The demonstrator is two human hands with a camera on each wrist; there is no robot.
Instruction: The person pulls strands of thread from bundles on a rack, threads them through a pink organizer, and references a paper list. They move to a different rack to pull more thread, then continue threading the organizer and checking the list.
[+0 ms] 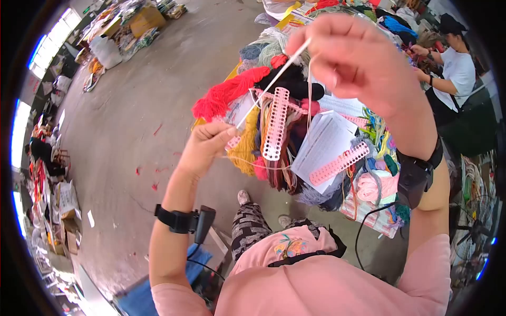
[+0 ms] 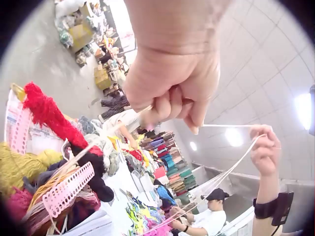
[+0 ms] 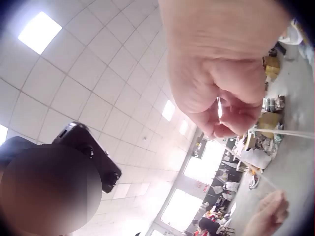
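White yarn [image 1: 273,84] pinched by my left hand [image 1: 204,145] and right hand [image 1: 361,66]; its slack strands [image 1: 309,92] could snag on the perforated strip [image 1: 276,124]

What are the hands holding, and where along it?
Pale yarn, pinched by the left hand and right hand at opposite ends of its straight stretch.

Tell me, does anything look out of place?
Yes: small red scraps, probably yarn, and a flat white strip lie loose on the grey floor, apart from the heaped multicoloured yarn. The white strand stretched between the left hand and right hand looks fine.
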